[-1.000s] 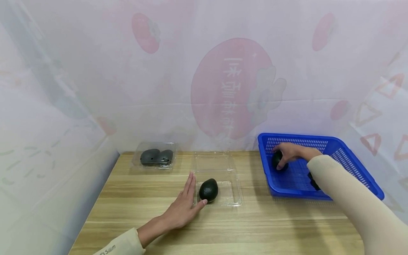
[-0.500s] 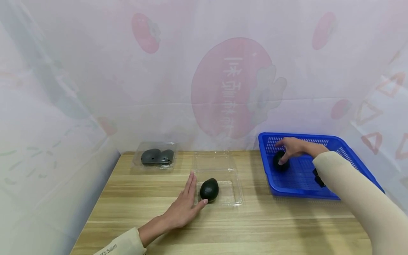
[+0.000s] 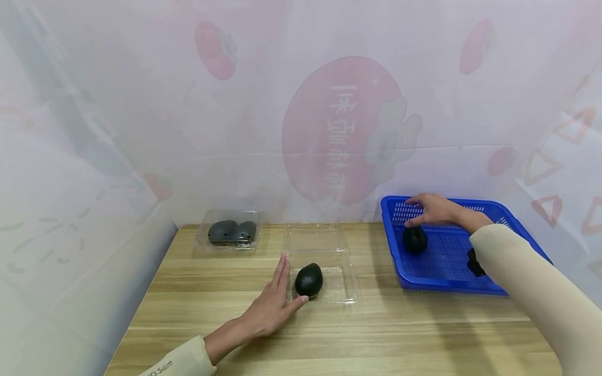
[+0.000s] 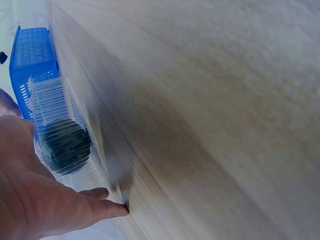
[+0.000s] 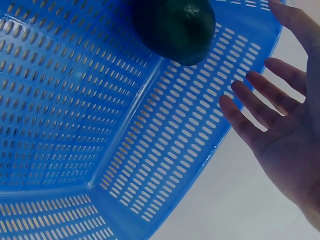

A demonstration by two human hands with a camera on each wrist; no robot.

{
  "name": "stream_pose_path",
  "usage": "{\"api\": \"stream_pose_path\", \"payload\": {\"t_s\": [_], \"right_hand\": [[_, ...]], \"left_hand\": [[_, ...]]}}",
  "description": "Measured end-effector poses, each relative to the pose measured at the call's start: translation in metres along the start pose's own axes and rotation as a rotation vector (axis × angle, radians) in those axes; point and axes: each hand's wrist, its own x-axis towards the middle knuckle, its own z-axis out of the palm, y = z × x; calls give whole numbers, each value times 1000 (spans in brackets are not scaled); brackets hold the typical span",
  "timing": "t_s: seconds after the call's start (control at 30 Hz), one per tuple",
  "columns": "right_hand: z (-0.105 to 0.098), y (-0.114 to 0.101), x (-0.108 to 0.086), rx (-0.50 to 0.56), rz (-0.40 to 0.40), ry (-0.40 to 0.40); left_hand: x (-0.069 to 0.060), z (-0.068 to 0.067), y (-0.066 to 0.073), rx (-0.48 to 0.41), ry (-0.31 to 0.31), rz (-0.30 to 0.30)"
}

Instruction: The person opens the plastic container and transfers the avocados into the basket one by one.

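Observation:
In the head view, a dark green avocado (image 3: 309, 280) sits in the left part of a clear plastic clamshell box (image 3: 347, 284), whose lid lies folded back. My left hand (image 3: 269, 309) rests along the box's left side, fingers straight and thumb at its front edge near the avocado. Another avocado (image 3: 415, 240) lies in the blue plastic basket (image 3: 442, 286). Just above it is my right hand (image 3: 437, 210), fingers spread; the right wrist view shows a gap between this hand (image 5: 282, 110) and the avocado (image 5: 175, 30).
A closed clear box (image 3: 258, 222) holding two dark avocados (image 3: 222, 231) stands at the back left of the wooden table (image 3: 357, 339). A printed curtain (image 3: 235, 130) hangs behind the table. A small black object (image 3: 475, 263) shows beside the right sleeve.
My right hand has let go of the avocado in the basket and risen up and to the right. That avocado has shifted slightly right. My left hand stays in place.

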Motion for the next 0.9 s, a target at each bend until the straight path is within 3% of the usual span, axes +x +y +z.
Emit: {"api": "stream_pose_path", "payload": {"t_s": [0.33,0.63,0.9], "right_hand": [[-5,-14,-2,-41,-31,83],[-10,-23,-5,-23,-34,108],[-7,-36,-6,-15,-106,135]], "left_hand": [[0,-1,1,-5,1,2],[2,0,2,-10,7,-2],[2,1,0,-6,9,-1]]}}
